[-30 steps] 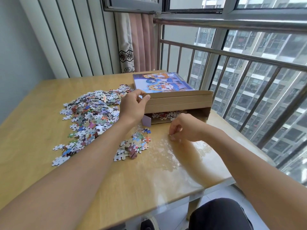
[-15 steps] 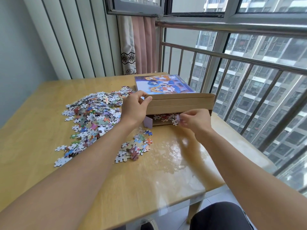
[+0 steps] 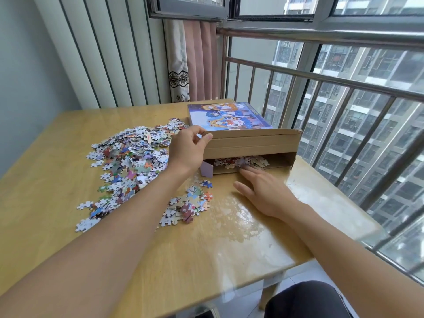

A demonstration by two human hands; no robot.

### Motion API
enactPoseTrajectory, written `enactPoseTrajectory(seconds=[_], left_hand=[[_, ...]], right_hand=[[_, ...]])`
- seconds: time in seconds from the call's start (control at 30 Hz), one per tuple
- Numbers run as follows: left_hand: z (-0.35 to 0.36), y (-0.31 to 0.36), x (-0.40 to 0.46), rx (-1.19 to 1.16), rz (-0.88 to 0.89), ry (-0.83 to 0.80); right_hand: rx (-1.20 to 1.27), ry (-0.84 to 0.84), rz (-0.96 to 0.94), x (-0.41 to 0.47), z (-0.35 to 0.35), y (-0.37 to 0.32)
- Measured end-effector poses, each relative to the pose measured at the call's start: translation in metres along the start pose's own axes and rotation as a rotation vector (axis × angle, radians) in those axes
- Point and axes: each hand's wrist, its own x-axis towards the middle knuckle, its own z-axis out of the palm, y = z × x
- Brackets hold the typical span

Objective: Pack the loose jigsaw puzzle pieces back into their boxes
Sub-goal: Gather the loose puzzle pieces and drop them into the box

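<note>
Nearest, bare wooden table [image 3: 206, 260] runs to its front edge. The right hand [image 3: 263, 193] lies flat, fingers straight, fingertips at the box's open mouth, holding nothing. A small pile of puzzle pieces [image 3: 188, 205] sits just left; the big heap [image 3: 133, 157] beyond. The left hand [image 3: 187, 149] grips the raised flap of the cardboard puzzle box [image 3: 250, 143]; its print looks like cartoon girls, any lettering unreadable.
</note>
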Motion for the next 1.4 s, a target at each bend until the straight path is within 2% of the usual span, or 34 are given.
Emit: enactPoseTrajectory(seconds=[0.17, 0.3, 0.47, 0.57, 0.63, 0.7, 0.83, 0.97, 1.03, 1.13, 1.2, 1.3, 1.4], left_hand=[[-0.001, 0.001, -0.001, -0.012, 0.010, -0.006], [-0.002, 0.002, -0.001, -0.010, 0.011, -0.015], [-0.002, 0.003, 0.002, -0.013, 0.002, -0.011], [-0.001, 0.005, 0.000, -0.020, -0.007, -0.025], [-0.001, 0.007, -0.003, -0.002, 0.000, -0.046], [-0.005, 0.008, -0.006, -0.002, 0.005, -0.070], [-0.025, 0.005, -0.014, -0.033, -0.002, -0.155], [-0.058, 0.005, -0.025, -0.060, -0.019, -0.392], [-0.085, -0.003, -0.029, -0.008, -0.025, -0.408], [-0.134, -0.028, -0.030, 0.158, -0.082, -0.176], [-0.165, -0.051, -0.034, 0.370, -0.171, -0.087], [-0.191, -0.079, -0.048, 0.675, -0.418, -0.213], [-0.207, -0.087, -0.067, 0.601, -0.516, -0.454]], right_hand=[[-0.057, -0.075, -0.043, 0.020, 0.001, 0.007], [-0.015, -0.116, 0.047, 0.037, -0.005, 0.011], [-0.126, 0.084, 0.080, 0.027, -0.006, 0.009], [-0.116, -0.036, 0.202, 0.033, -0.004, 0.013], [-0.035, -0.122, 0.214, 0.037, -0.010, 0.012], [0.055, -0.139, 0.162, 0.033, -0.016, 0.001], [-0.031, -0.069, -0.095, 0.010, -0.022, -0.048], [0.194, 0.059, -0.330, 0.007, -0.045, -0.106], [0.292, 0.069, -0.357, 0.017, -0.052, -0.132], [0.319, -0.027, -0.295, 0.044, -0.047, -0.163], [0.316, -0.144, -0.218, 0.065, -0.041, -0.181], [0.266, -0.345, -0.038, 0.098, -0.031, -0.192], [0.202, -0.514, 0.094, 0.111, -0.022, -0.205]])
